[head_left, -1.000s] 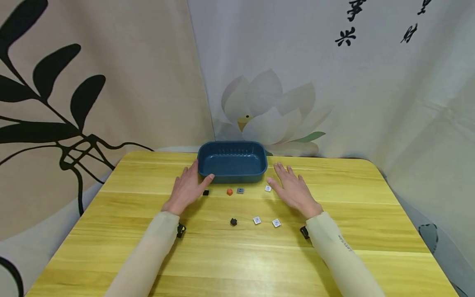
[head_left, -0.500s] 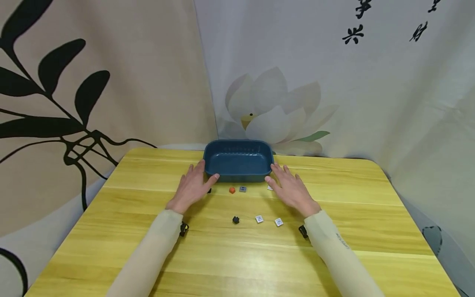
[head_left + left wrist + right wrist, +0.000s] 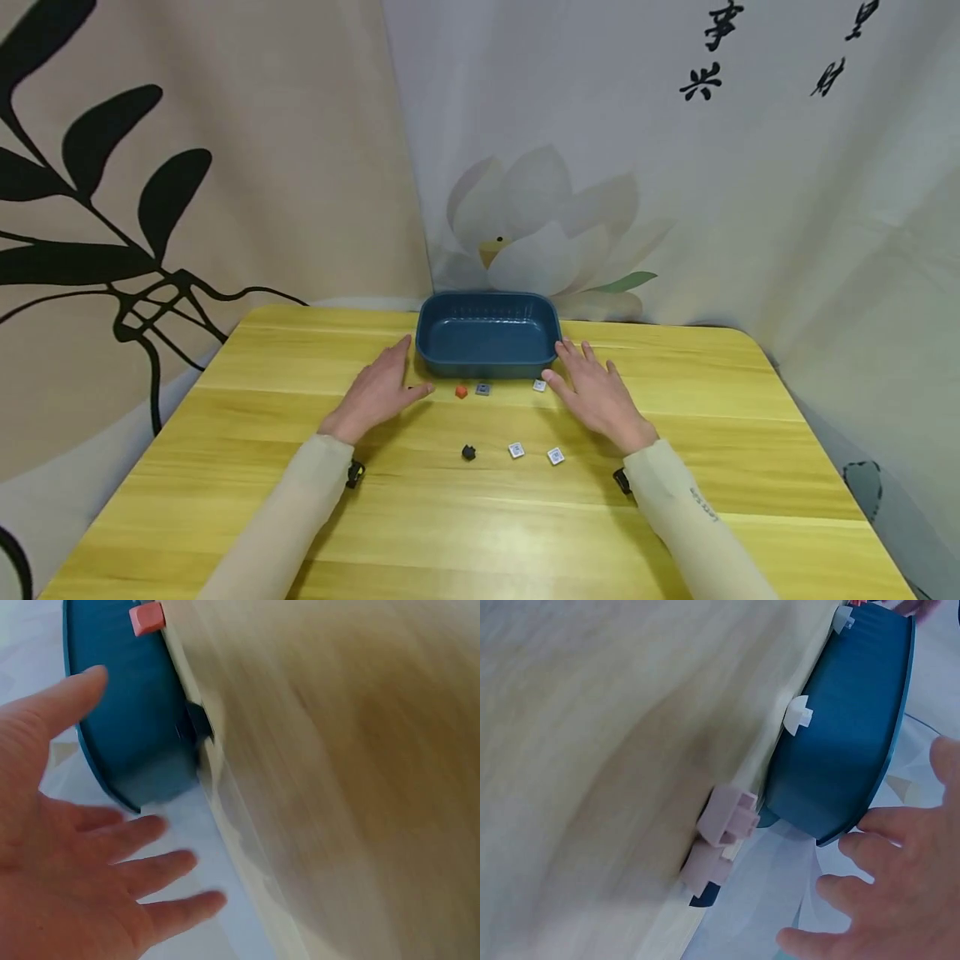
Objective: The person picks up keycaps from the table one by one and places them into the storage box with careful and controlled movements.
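Note:
A dark blue rectangular tray (image 3: 487,370) stands at the table's back edge. The left hand (image 3: 372,395) is spread just off its left end, thumb stretched toward the tray's front and holding nothing. At the other end, the fingertips of the right hand (image 3: 596,398) meet the tray's right side, fingers straight. In the right wrist view, the index fingertip lies right at the tray's rim (image 3: 889,769). Before the tray lie an orange keycap-like piece (image 3: 461,392), a grey one (image 3: 483,389) and a white one (image 3: 539,385). A black piece (image 3: 198,721) shows in the left wrist view.
Nearer the person lie a black piece (image 3: 468,452), a white square piece (image 3: 516,450) and another white piece (image 3: 555,456). The wooden table (image 3: 450,533) ends just behind the tray, against a printed curtain (image 3: 315,167).
The tray has slid to the right along the back edge. The left hand has come away from its left end; the right hand now meets its right end.

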Demonstrator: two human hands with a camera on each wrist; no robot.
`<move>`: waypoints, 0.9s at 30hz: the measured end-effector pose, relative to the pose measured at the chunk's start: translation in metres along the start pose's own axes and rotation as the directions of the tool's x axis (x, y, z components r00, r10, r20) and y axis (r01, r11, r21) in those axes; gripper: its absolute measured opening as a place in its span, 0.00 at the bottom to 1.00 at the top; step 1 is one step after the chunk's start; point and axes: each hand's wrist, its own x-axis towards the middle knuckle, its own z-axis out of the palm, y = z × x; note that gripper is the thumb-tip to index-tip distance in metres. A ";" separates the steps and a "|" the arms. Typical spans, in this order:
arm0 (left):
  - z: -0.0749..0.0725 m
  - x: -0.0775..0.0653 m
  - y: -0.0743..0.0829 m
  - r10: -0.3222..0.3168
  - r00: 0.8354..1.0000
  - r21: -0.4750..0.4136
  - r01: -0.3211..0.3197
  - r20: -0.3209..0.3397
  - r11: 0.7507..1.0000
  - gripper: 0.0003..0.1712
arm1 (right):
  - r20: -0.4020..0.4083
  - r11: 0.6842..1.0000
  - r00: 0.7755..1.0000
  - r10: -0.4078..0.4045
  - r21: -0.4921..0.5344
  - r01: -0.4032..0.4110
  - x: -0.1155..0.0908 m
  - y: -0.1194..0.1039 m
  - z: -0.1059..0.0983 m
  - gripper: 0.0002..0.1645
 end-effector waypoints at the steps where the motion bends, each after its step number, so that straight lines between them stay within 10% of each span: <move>1: -0.001 -0.003 -0.002 0.000 1.000 0.002 0.000 0.005 1.000 0.54 | -0.001 1.000 1.000 0.000 -0.002 0.000 0.000 0.000 0.000 0.49; 17: 0.002 -0.008 -0.010 0.241 0.969 0.135 -0.247 0.060 0.960 0.05 | -0.019 1.000 1.000 -0.015 -0.014 0.015 0.001 0.002 0.001 0.48; 23: -0.007 -0.014 0.000 0.252 0.965 0.107 -0.244 -0.073 0.964 0.06 | -0.022 1.000 1.000 -0.022 -0.001 0.022 -0.001 0.001 0.003 0.47; 27: -0.013 -0.008 0.019 0.336 0.919 0.117 -0.317 -0.209 0.941 0.09 | -0.030 1.000 0.999 -0.026 0.002 0.026 -0.001 0.002 0.004 0.47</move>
